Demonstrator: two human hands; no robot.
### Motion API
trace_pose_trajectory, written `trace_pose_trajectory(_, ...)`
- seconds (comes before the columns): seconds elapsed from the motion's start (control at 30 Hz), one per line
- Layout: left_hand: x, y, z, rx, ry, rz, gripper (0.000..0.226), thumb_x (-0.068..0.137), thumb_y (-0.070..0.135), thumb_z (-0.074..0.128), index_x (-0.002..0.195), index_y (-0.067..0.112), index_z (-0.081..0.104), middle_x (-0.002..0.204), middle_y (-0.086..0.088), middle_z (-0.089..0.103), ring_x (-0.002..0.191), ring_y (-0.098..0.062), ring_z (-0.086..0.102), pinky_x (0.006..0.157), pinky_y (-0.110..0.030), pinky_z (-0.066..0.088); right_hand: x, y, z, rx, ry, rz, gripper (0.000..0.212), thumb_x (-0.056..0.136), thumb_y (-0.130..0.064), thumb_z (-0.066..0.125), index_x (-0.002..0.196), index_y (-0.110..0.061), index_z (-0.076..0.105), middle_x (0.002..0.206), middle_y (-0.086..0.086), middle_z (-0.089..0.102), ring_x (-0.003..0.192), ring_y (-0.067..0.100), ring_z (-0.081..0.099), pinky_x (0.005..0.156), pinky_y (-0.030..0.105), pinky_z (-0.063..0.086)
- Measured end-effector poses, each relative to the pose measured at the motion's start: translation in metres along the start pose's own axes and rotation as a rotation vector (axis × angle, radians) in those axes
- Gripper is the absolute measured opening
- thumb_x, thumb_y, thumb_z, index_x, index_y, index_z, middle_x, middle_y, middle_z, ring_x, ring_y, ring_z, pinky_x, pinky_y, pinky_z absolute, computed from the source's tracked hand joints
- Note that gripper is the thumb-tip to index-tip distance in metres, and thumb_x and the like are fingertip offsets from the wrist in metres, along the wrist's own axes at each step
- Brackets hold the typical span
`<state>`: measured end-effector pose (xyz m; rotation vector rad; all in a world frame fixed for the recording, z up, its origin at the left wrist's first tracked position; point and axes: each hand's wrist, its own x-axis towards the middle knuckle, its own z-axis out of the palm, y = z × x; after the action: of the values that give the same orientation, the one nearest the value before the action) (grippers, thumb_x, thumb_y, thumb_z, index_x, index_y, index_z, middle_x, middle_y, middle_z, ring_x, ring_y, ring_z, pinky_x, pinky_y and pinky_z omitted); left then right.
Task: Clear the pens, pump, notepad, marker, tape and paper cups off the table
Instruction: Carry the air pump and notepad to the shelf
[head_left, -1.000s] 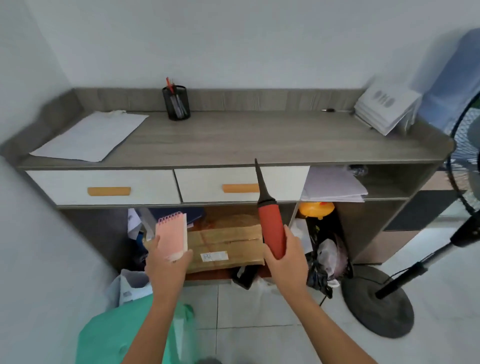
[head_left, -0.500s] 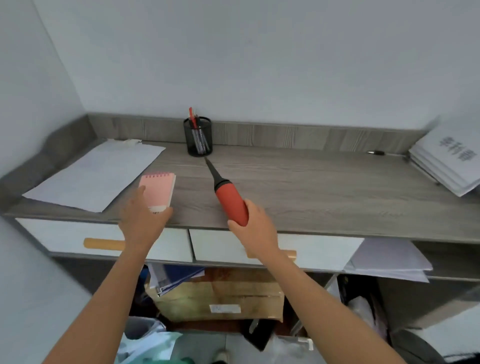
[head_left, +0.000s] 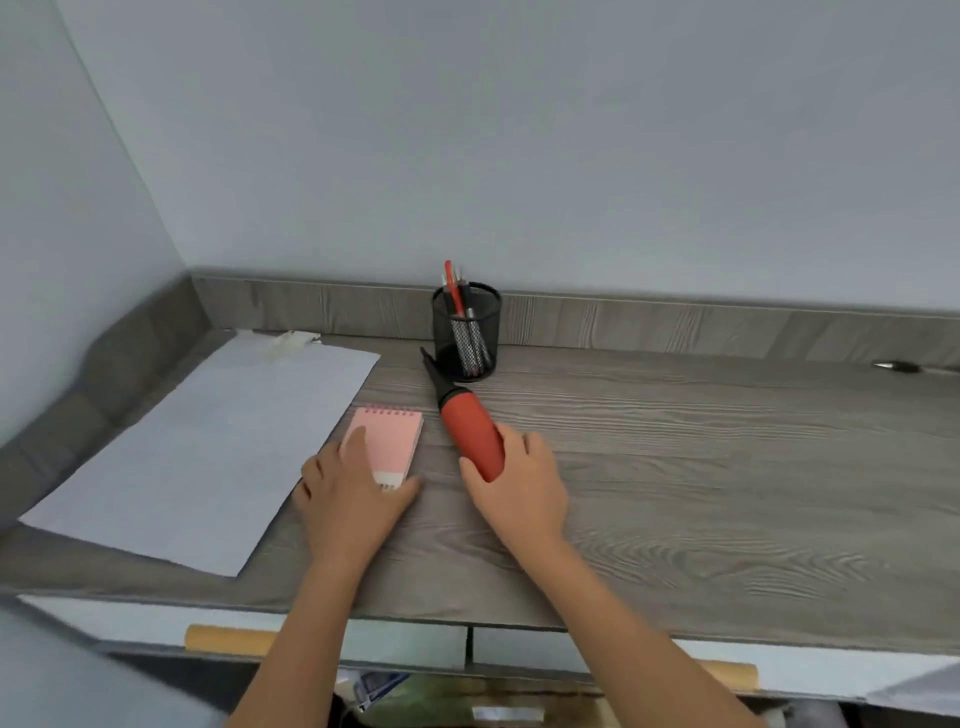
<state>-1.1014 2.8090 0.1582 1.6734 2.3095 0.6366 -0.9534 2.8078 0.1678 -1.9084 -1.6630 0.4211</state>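
Desk: grey wood-grain desk with a raised back edge.
Sheet: large white paper sheet lying at its left end.
Pump: red pump with black nozzle, mid-desk, tip just beside the holder; right hand fingers curled round its rear.
Notepad: pink spiral notepad beside the sheet; left hand fingers on the cover, thumb pinching its near end.
Holder: black mesh holder at the back, pens upright inside.

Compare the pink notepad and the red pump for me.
The notepad is flat, rectangular, pale pink, spiral-bound; the pump is rounded, red, tapering to a black nozzle. The notepad lies beside the white sheet; the pump points toward the pen holder. Both are down at the desk, the left hand holding the notepad, the right hand the pump.
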Motion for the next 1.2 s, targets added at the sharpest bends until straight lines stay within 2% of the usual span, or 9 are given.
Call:
trace_pose_trajectory(0.17, 0.005, -0.005, 0.003, -0.106, 0.035, 0.012, 0.077, 0.078, 0.064, 0.045, 0.139, 0.020, 0.028, 0.144, -0.011, 0.035, 0.133, -0.030, 0.026, 0.108, -0.045, 0.021, 0.003, 0.002, 0.002, 0.128, 0.051, 0.021, 0.060, 0.076, -0.061, 0.043, 0.122, -0.024, 0.050, 0.116, 0.002, 0.051, 0.110, 0.019, 0.049, 0.085, 0.033, 0.042)
trace_pose_trajectory(0.3, 0.006, -0.007, 0.002, -0.185, 0.058, -0.011, 0.086, 0.067, 0.067, 0.020, 0.137, 0.018, 0.032, 0.142, -0.012, 0.038, 0.132, -0.030, 0.028, 0.106, -0.045, 0.022, 0.003, 0.002, 0.001, 0.206, 0.062, 0.032, 0.059, 0.075, -0.056, 0.033, 0.118, -0.021, 0.054, 0.115, 0.001, 0.054, 0.108, 0.017, 0.050, 0.086, 0.031, 0.040)
trace_pose_trajectory(0.53, 0.005, -0.007, -0.002, -0.239, 0.083, 0.005, 0.063, 0.085, 0.051, 0.038, 0.134, 0.011, 0.037, 0.139, -0.018, 0.039, 0.129, -0.036, 0.030, 0.104, -0.046, 0.025, -0.008, 0.011, -0.004, 0.441, 0.090, 0.043, 0.038, 0.093, -0.032, 0.041, 0.125, -0.012, 0.050, 0.119, 0.008, 0.053, 0.112, 0.020, 0.050, 0.100, 0.037, 0.040)
trace_pose_trajectory(0.63, -0.006, -0.004, -0.009, -0.284, 0.193, 0.055, 0.073, 0.076, 0.057, 0.028, 0.126, 0.007, 0.046, 0.133, -0.020, 0.046, 0.124, -0.038, 0.035, 0.101, -0.047, 0.029, -0.032, 0.028, -0.018, 0.432, 0.095, -0.007, 0.046, 0.093, -0.041, 0.037, 0.132, -0.017, 0.042, 0.125, 0.005, 0.049, 0.116, 0.015, 0.045, 0.103, 0.032, 0.036)
trace_pose_trajectory(0.73, -0.038, 0.029, -0.003, -0.367, 0.282, 0.281, 0.062, 0.079, 0.048, 0.033, 0.116, 0.003, 0.056, 0.124, -0.021, 0.054, 0.117, -0.039, 0.044, 0.099, -0.043, 0.030, -0.067, 0.057, -0.036, 0.300, 0.175, 0.002, 0.063, 0.085, -0.057, 0.027, 0.132, -0.018, 0.042, 0.128, 0.003, 0.050, 0.119, 0.015, 0.042, 0.100, 0.030, 0.032)
trace_pose_trajectory(0.83, -0.091, 0.082, 0.018, -0.461, 0.142, 0.605, 0.048, 0.082, 0.039, 0.041, 0.108, 0.004, 0.061, 0.115, -0.020, 0.059, 0.109, -0.034, 0.048, 0.093, -0.039, 0.034, -0.115, 0.102, -0.053, 0.032, 0.408, 0.113, 0.061, 0.089, -0.054, 0.026, 0.121, -0.011, 0.054, 0.119, 0.010, 0.061, 0.112, 0.025, 0.051, 0.093, 0.041, 0.041)
trace_pose_trajectory(0.93, -0.148, 0.116, 0.043, -0.514, -0.067, 0.868, 0.043, 0.084, 0.034, 0.042, 0.106, 0.003, 0.061, 0.110, -0.019, 0.061, 0.104, -0.024, 0.044, 0.091, -0.024, 0.029, -0.175, 0.159, -0.072, -0.176, 0.468, 0.366, 0.046, 0.087, -0.037, 0.034, 0.115, -0.009, 0.058, 0.113, 0.016, 0.065, 0.106, 0.035, 0.059, 0.084, 0.049, 0.049)
trace_pose_trajectory(1.07, -0.230, 0.132, 0.082, -0.496, -0.572, 0.933, 0.043, 0.085, 0.035, 0.044, 0.112, 0.005, 0.058, 0.114, -0.014, 0.059, 0.107, -0.024, 0.048, 0.093, -0.034, 0.040, -0.284, 0.213, -0.092, -0.158, 0.562, 0.747, 0.041, 0.081, -0.023, 0.050, 0.118, -0.006, 0.056, 0.114, 0.020, 0.061, 0.108, 0.041, 0.055, 0.083, 0.050, 0.049)
trace_pose_trajectory(1.2, -0.329, 0.128, 0.112, -0.315, -0.911, 0.947, 0.032, 0.089, 0.018, 0.051, 0.117, 0.002, 0.056, 0.116, -0.018, 0.059, 0.109, -0.032, 0.051, 0.089, -0.036, 0.040, -0.407, 0.228, -0.103, -0.131, 0.625, 1.106, 0.047, 0.086, -0.022, 0.055, 0.130, -0.010, 0.045, 0.134, 0.013, 0.048, 0.128, 0.031, 0.037, 0.102, 0.044, 0.033)
